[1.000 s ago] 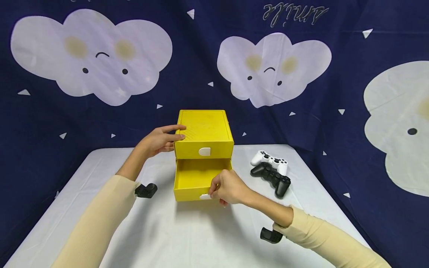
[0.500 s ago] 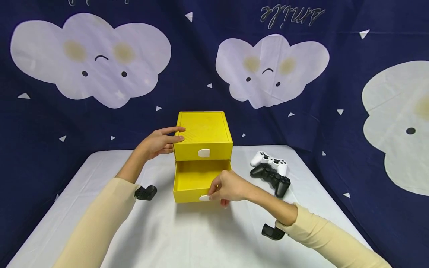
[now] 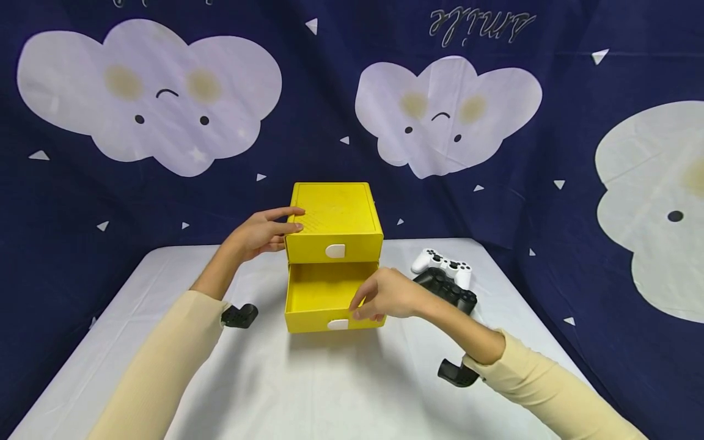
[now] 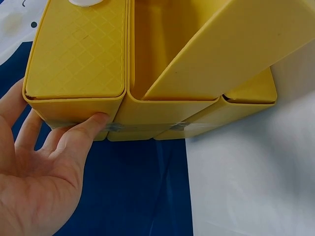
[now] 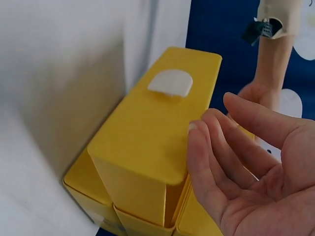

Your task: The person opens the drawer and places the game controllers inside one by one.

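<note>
A yellow drawer cabinet point(image 3: 335, 208) stands at the middle of the table. Its middle drawer point(image 3: 308, 321) is pulled out, while the top drawer point(image 3: 305, 249) is closed. My left hand point(image 3: 255, 235) rests at the cabinet's upper left edge, some fingers on the top and one fingertip point(image 4: 101, 118) against the side. Just right of the pulled-out drawer's white handle point(image 3: 338, 324), my right hand point(image 3: 392, 293) hovers with loosely bent fingers and holds nothing. The right wrist view shows a gap between those fingers and the handle point(image 5: 171, 81). A lower drawer point(image 4: 253, 91) appears in the left wrist view.
On the right, a white game controller point(image 3: 420, 261) lies behind a black one point(image 3: 459, 296), which my right hand partly covers. A white cloth point(image 3: 264, 379) covers the table. Behind hangs a navy curtain point(image 3: 324, 79) with clouds.
My right hand has let go of the middle drawer's handle and moved slightly up and right. My left hand and the open drawer stay in place.
</note>
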A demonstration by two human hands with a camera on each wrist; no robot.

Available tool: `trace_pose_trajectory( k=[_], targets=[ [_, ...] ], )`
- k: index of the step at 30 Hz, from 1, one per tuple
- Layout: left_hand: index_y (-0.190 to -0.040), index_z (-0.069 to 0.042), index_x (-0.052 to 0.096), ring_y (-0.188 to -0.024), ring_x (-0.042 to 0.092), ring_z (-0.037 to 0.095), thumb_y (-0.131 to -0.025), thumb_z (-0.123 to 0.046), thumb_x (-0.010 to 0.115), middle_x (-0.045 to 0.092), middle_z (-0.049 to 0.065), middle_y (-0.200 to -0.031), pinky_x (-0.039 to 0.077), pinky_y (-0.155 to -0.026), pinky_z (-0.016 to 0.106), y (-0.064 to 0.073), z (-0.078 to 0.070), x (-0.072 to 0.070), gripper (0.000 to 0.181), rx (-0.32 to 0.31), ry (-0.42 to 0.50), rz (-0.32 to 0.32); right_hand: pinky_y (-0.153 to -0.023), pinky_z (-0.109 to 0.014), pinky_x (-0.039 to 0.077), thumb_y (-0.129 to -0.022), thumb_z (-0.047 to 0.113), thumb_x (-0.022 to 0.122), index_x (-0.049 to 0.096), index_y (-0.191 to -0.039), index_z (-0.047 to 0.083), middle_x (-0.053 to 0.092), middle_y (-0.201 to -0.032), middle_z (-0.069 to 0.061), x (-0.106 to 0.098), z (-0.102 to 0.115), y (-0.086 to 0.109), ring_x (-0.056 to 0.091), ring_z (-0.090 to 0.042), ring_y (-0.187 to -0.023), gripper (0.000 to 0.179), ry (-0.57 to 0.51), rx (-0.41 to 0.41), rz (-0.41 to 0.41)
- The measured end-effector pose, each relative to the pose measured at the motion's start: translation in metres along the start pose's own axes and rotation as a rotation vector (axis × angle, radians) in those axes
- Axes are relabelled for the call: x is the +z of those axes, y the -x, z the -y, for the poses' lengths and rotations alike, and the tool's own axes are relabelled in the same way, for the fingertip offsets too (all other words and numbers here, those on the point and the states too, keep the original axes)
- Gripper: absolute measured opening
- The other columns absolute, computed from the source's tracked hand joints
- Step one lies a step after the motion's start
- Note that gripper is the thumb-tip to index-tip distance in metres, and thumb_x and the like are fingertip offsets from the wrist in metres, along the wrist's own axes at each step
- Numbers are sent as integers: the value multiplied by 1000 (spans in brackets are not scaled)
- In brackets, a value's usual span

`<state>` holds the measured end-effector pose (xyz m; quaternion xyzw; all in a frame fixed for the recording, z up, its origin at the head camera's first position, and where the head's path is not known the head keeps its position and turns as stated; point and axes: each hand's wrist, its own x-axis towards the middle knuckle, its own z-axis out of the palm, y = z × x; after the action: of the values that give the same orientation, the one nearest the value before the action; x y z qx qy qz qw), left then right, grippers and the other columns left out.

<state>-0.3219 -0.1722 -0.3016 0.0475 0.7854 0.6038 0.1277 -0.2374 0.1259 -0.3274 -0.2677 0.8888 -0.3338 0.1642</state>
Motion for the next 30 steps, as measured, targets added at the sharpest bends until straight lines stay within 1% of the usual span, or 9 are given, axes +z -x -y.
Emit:
trace_pose_trajectory(
  k=[5, 8, 10, 15, 18, 22, 30],
  targets=[
    [-152, -25, 49, -99, 66, 17, -99, -26, 68, 53, 10, -148, 57, -84, 25, 0, 0, 0, 56, 1, -6, -4, -64, -32, 58, -83, 16, 82, 81, -93, 13, 73, -73, -7, -11, -8, 1, 68, -21, -64, 11, 29, 9, -50],
    [-151, -25, 49, -97, 66, 16, -99, -26, 68, 53, 10, -147, 57, -83, 24, 0, 0, 1, 56, 3, -6, -6, -65, -33, 58, -84, 15, 81, 80, -97, 10, 74, -75, -4, -19, -16, 1, 68, -19, -64, 14, 27, 34, -89],
    [-151, -24, 49, -93, 65, 15, -99, -26, 69, 53, 10, -146, 54, -79, 22, 0, 0, 1, 56, 3, 0, -2, -64, -33, 58, -84, 15, 81, 80, -100, 8, 75, -76, -3, -24, -22, 1, 68, -18, -64, 18, 20, 58, -112],
    [-151, -25, 50, -86, 59, 15, -99, -25, 68, 53, 10, -143, 49, -73, 21, 0, 1, 1, 54, -1, 15, 4, -64, -32, 59, -84, 15, 81, 78, -108, 5, 75, -80, -5, -36, -35, 1, 68, -20, -66, 26, 1, 117, -169],
    [-150, -25, 50, -88, 62, 15, -99, -25, 68, 54, 9, -143, 52, -75, 22, 0, 1, 1, 54, 0, 11, -2, -64, -32, 58, -84, 17, 82, 78, -109, 8, 76, -82, -6, -42, -43, 2, 68, -20, -66, 28, 18, 152, -213],
    [-151, -24, 50, -92, 65, 15, -99, -26, 68, 54, 10, -145, 55, -80, 23, 0, 1, 1, 55, 3, 6, -6, -66, -32, 59, -84, 20, 82, 78, -111, 11, 76, -84, -7, -49, -54, 6, 68, -18, -66, 29, 29, 199, -251],
    [-151, -24, 49, -96, 65, 16, -99, -24, 67, 52, 10, -148, 56, -81, 24, 0, 1, 1, 54, 9, 2, -3, -68, -31, 59, -82, 23, 84, 76, -115, 7, 78, -92, -5, -60, -83, 16, 70, -17, -74, 37, 25, 228, -287]
  ],
)
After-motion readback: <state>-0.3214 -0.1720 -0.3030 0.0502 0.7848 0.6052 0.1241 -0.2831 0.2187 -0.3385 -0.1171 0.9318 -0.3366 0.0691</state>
